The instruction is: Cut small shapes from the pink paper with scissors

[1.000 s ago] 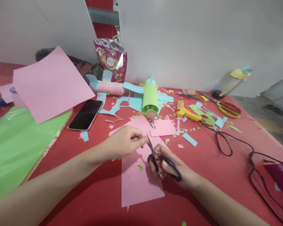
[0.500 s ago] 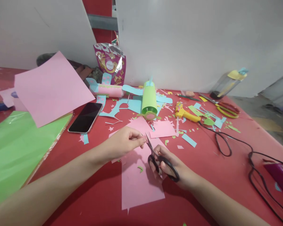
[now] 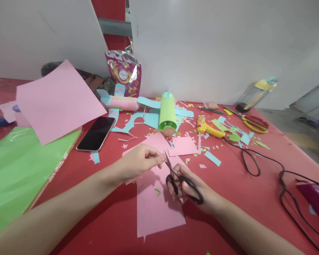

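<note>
Over the pink sheet (image 3: 159, 216) at the near middle of the red table (image 3: 108, 219), we have two hands at work. Our left hand (image 3: 142, 161) has its thumb and forefinger pinched together, with no gap we can see; whatever may lie between them is too small to tell. Our right hand (image 3: 187, 184) holds one pair of black-handled scissors (image 3: 172, 170), fingers wrapped around the handles, the blades slightly apart and their points just beside our left fingertips. One curved green scrap (image 3: 157, 191) lies on the sheet.

Beyond, we count two paper-covered tubes: a green one (image 3: 168, 109) in the far middle and a pink one (image 3: 124, 103) with blue flaps to its left. One pink rectangle (image 3: 183, 146) lies just right of the sheet's far part, and one yellow glue gun (image 3: 214, 131) lies farther right, with a black cable (image 3: 292, 173) running to the near right. At the far right we see one pair of scissors with red and yellow handles (image 3: 244, 115) near one clear bottle (image 3: 256, 95). To the left are one phone (image 3: 96, 134), one large pink sheet (image 3: 58, 102) and one green pack (image 3: 29, 170); one purple snack bag (image 3: 124, 72) stands behind the pink tube.
</note>
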`<action>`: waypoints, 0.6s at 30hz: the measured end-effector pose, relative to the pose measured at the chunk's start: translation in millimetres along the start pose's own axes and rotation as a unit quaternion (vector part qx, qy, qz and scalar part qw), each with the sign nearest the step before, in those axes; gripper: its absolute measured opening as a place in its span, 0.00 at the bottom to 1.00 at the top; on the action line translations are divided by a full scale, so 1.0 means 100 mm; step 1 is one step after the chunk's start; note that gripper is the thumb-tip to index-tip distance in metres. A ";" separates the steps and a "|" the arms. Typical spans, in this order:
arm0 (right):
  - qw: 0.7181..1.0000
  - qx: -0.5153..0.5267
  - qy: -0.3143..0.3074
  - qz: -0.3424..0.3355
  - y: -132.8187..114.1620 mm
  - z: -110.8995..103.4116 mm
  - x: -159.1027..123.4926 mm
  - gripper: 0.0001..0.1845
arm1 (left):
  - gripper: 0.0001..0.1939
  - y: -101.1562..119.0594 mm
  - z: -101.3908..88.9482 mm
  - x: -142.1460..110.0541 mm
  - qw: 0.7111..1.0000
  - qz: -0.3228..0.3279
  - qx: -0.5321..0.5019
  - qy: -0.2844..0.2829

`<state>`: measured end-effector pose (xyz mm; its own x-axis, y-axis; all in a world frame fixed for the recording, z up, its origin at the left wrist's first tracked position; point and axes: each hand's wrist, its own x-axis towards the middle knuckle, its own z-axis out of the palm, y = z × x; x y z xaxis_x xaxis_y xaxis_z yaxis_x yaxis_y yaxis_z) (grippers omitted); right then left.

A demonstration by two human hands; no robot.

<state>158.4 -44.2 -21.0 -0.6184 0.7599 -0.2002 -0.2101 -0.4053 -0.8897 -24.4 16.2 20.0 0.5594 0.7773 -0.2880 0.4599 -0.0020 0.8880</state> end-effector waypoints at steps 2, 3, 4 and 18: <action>1.000 0.014 -0.003 0.000 -0.01 0.00 0.00 0.22 | 0.15 0.00 0.00 0.00 1.000 0.004 -0.013 -0.003; 1.000 0.020 -0.005 0.001 -0.01 0.01 0.00 0.22 | 0.15 0.00 0.01 0.00 1.000 0.004 -0.019 -0.005; 1.000 0.027 -0.006 0.002 -0.02 0.01 0.00 0.22 | 0.15 0.00 0.01 0.00 1.000 0.003 -0.023 -0.006; 0.997 0.070 -0.027 -0.011 -0.01 0.02 0.00 0.22 | 0.15 -0.03 0.06 0.02 0.995 -0.004 -0.098 -0.019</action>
<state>157.2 -44.5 -19.0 -0.6518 0.7423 -0.1553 -0.3253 -0.4587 -0.8269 -20.9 14.3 14.4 0.5836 0.7528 -0.3044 0.3233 0.1284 0.9375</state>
